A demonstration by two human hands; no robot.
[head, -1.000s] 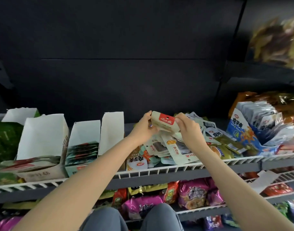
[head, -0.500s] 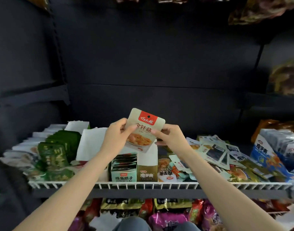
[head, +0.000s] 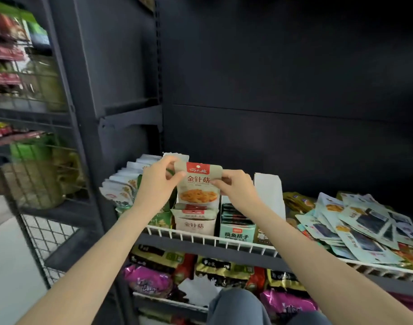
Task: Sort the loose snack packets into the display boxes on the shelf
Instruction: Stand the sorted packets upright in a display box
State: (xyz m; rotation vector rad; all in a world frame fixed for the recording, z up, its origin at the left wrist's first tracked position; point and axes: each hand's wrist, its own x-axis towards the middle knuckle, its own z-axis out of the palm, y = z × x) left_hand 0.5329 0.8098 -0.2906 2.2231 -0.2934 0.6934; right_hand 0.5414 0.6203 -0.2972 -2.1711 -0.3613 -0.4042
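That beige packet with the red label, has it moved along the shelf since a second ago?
Yes. The beige packet has gone left, from above the loose pile to over its matching box.

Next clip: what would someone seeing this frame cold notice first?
Dead centre, the left hand and right hand pinch the top corners of a beige snack packet with a red label, held upright just above a matching display box at the front of the wire shelf. To the right, a heap of loose packets sprawls across the same shelf.
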